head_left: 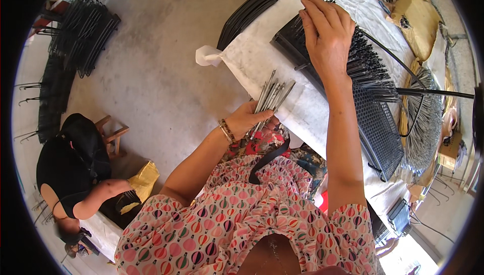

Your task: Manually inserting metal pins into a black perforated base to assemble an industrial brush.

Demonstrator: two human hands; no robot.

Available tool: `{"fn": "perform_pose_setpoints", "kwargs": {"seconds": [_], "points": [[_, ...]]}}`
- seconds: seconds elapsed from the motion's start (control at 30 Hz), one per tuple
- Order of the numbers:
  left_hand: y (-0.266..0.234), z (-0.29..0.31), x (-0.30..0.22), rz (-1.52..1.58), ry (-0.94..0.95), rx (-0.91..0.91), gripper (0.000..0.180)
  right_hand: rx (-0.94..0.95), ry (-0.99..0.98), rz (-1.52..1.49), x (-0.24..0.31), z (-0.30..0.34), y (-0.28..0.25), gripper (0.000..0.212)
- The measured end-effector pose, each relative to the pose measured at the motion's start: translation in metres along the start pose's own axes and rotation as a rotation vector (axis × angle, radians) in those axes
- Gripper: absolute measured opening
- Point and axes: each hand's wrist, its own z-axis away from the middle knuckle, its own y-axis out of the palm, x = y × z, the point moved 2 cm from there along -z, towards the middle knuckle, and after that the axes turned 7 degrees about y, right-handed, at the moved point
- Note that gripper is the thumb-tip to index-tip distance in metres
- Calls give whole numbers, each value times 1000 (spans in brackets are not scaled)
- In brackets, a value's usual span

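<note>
A bundle of thin grey metal rods (272,96) stands up from my left hand (249,119), whose fingers and thumb are wrapped round its lower end beside the table edge. Over the table, my right hand (328,30) is at the far end of a long black perforated metal rack (378,131). Its fingers are bent down and drawn together above the rack; what they pinch, if anything, is hidden. Many thin black rods (370,68) stand close together in the rack, beside and beyond that hand.
White cloth (252,48) covers the table. Curved black strips (242,17) lie along its far left edge. A large bundle of thin wires (426,118) and brown wrapping paper (416,20) sit at the right. A co-worker (75,164) bends near a wooden stool (115,133) at left.
</note>
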Motion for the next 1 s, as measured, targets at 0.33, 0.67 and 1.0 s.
{"fn": "perform_pose_setpoints", "kwargs": {"seconds": [0.33,0.67,1.0], "points": [[10,7,-13,-98,103,32,17,611,684,-410,34,83,-24,34],[21,9,-26,-275,76,106,19,1030,1168,-957,19,99,-17,19],[8,3,-5,-62,90,77,23,304,898,-687,11,22,-63,13]]}}
